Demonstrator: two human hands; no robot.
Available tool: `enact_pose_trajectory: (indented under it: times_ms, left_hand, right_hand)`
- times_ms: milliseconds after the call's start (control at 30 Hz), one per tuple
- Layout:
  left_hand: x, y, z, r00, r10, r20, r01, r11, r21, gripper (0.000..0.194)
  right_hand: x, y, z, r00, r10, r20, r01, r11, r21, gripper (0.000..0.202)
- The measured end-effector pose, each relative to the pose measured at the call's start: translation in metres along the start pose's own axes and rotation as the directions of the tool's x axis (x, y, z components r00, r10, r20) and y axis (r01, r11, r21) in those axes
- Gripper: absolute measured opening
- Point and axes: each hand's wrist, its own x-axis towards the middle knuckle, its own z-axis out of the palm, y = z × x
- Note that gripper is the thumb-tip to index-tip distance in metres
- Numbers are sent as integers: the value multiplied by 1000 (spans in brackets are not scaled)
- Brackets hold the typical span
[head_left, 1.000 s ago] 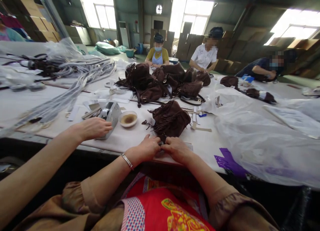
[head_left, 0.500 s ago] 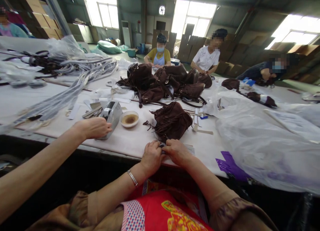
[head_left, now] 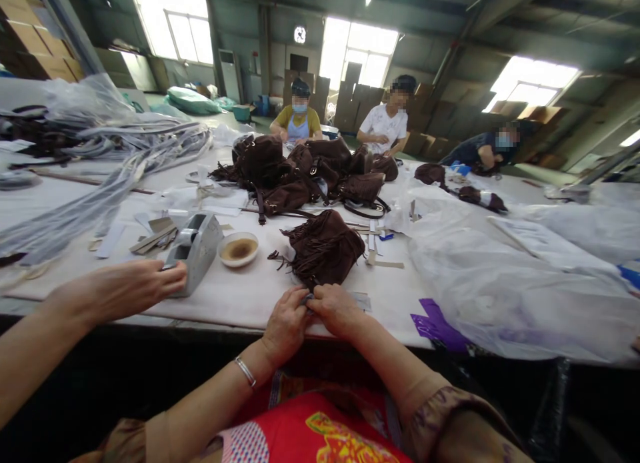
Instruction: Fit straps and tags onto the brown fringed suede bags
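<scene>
My left hand [head_left: 287, 323], a bangle on its wrist, is closed at the front edge of the table. My right hand [head_left: 336, 308] meets it there, its fingers also closed. Both pinch a small greyish piece [head_left: 307, 299], mostly hidden by the fingers, whose kind I cannot make out. Just beyond them lies a dark brown fringed bag [head_left: 330, 246], very close to my fingertips. A flat greyish strip [head_left: 362, 301] lies beside my right hand. To the left, another person's hand [head_left: 135, 286] reaches in at the front of a grey tape dispenser [head_left: 203, 246].
A white dish [head_left: 225, 257] with brownish contents stands right of the dispenser. Farther back is a heap of brown bags [head_left: 305, 169]. Plastic-wrapped straps [head_left: 150, 156] spread at left, clear plastic sheeting [head_left: 480, 269] at right, with purple tape [head_left: 437, 323] on the edge. Several people work across the table.
The whole view has shifted, so things appear farther left. The other person's hand has drawn back slightly from the tape dispenser towards the table edge. My hands stay together on the small piece.
</scene>
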Motion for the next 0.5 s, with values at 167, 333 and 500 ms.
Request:
enact_pose_trajectory:
  times_ms: [167, 333, 500]
  left_hand:
    - [1, -5, 3, 995, 65, -76, -65, 998, 1, 19]
    - [-4, -10, 10, 998, 49, -46, -47, 998, 47, 23]
    - [-4, -12, 9, 999, 46, -24, -45, 999, 26, 24]
  right_hand:
    - [8, 3, -7, 998, -15, 63, 16, 1000, -9, 14]
    - [9, -1, -5, 999, -39, 21, 38, 999, 2, 14]
    - [-18, 21, 12, 959, 102, -265, -46, 977, 209, 18]
